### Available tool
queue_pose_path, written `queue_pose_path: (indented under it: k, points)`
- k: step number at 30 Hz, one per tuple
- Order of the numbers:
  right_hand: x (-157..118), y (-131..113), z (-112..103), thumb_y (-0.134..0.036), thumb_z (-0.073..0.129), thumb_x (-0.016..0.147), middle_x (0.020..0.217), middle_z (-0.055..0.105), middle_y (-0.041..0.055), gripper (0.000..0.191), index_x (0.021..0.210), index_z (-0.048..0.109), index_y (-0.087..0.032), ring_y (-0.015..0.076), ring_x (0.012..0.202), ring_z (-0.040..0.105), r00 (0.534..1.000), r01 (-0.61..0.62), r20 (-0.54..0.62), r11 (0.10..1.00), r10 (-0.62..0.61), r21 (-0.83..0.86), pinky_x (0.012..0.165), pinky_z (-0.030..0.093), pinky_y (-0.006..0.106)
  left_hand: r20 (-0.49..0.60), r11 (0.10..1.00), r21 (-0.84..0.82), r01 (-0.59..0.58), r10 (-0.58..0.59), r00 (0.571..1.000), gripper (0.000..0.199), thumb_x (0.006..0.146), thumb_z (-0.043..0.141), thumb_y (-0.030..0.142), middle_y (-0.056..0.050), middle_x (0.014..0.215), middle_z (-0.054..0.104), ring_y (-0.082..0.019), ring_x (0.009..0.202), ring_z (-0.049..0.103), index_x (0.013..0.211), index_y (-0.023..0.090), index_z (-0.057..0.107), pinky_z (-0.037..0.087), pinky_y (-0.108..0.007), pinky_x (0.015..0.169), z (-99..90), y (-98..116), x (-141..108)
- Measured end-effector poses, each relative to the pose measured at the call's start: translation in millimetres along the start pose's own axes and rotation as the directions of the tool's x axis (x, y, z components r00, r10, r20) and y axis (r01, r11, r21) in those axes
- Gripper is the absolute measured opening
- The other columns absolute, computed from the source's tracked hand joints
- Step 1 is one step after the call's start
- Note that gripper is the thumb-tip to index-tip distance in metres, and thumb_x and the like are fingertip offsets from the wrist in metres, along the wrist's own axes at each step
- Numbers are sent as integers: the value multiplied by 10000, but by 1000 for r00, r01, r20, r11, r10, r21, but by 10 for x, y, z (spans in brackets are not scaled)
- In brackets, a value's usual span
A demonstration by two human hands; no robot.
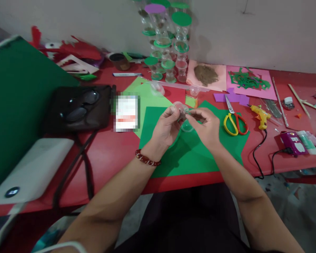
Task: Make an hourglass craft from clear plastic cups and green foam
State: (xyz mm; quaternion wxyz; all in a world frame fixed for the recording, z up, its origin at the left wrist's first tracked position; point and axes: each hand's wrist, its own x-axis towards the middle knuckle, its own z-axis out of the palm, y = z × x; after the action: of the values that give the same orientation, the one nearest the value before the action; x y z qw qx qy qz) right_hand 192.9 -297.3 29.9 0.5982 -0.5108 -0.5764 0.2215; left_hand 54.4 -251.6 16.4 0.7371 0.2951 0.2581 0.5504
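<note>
My left hand [168, 124], with a beaded bracelet at its wrist, has its fingers closed round a small clear plastic cup [179, 106]. The fingertips of my right hand [203, 124] are pinched together at the cup's right side; whatever lies between them is too small to make out. Just under both hands, a clear round piece [187, 126] shows above the green sheet [195, 151]. Scissors [234, 121] with yellow and red handles lie to the right of my right hand, and a yellow glue gun [262, 116] rests beyond them.
Stacked clear cups with green and purple discs [181, 45] stand at the wall. Brown material [205, 74] and green scraps [249, 80] lie on pink sheets. A black bag with sunglasses [79, 109] and a white device [31, 168] are at the left, a purple box [292, 143] at the right.
</note>
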Motion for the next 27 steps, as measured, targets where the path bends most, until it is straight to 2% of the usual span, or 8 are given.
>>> queue_pose_path:
  k: [4, 8, 10, 13, 16, 20, 23, 27]
  points:
    - [0, 10, -17, -282, 733, 943, 936, 774, 37, 76, 916, 784, -233, 170, 869, 733, 997, 70, -30, 992, -74, -104, 774, 636, 309, 45, 995, 52, -90, 88, 995, 324, 761, 952, 335, 21, 774, 730, -117, 781, 680, 674, 216, 663, 554, -248, 802, 23, -19, -25]
    - [-20, 43, 0, -229, 632, 987, 953, 756, 53, 125, 913, 733, -229, 174, 876, 720, 962, 261, -18, 935, -273, -242, 806, 630, 331, 80, 988, 42, -148, 144, 986, 303, 723, 978, 337, 26, 751, 716, -107, 775, 672, 696, 219, 700, 556, -235, 812, 29, -43, -42]
    - [-28, 60, 12, -203, 574, 1004, 976, 742, 64, 151, 918, 695, -228, 176, 897, 715, 939, 332, 23, 892, -342, -306, 838, 624, 342, 84, 989, 33, -146, 143, 986, 298, 726, 978, 330, 27, 745, 708, -100, 765, 667, 697, 217, 704, 556, -229, 797, 23, -55, -45]
    - [-20, 94, 14, -169, 533, 1000, 967, 716, 56, 148, 926, 645, -231, 166, 876, 699, 926, 373, 70, 864, -372, -340, 827, 611, 329, 76, 994, 30, -100, 98, 992, 306, 770, 948, 338, 29, 734, 698, -97, 740, 659, 682, 212, 684, 561, -229, 761, 21, -62, -49]
    - [30, 144, -24, -140, 547, 959, 928, 700, 37, 129, 908, 614, -238, 161, 837, 675, 934, 345, 33, 877, -355, -335, 808, 600, 324, 41, 1000, 27, -11, 10, 999, 309, 810, 917, 351, 28, 725, 692, -99, 697, 653, 684, 210, 672, 575, -242, 730, 34, -46, -54]
    - [109, 170, -97, -158, 595, 921, 865, 698, 17, 98, 879, 623, -241, 156, 779, 659, 974, 184, -77, 939, -215, -290, 774, 604, 319, -3, 998, -2, 61, -61, 998, 332, 790, 929, 336, 20, 736, 709, -108, 688, 666, 670, 205, 649, 591, -249, 705, 47, -9, -55]
    - [108, 111, -104, -219, 622, 941, 892, 746, 24, 74, 907, 687, -230, 151, 789, 696, 991, 126, -32, 976, -133, -177, 763, 620, 306, -20, 996, -31, 89, -89, 996, 322, 777, 938, 335, 23, 723, 709, -104, 669, 660, 683, 204, 659, 599, -248, 705, 33, 9, -42]
    - [54, 36, -72, -268, 682, 931, 1000, 796, 44, 103, 948, 776, -229, 154, 837, 736, 989, 143, 46, 981, -138, -127, 781, 643, 302, -11, 993, -47, 106, -107, 994, 279, 802, 919, 347, 28, 736, 720, -99, 666, 661, 724, 211, 687, 592, -241, 706, 8, 15, -23]
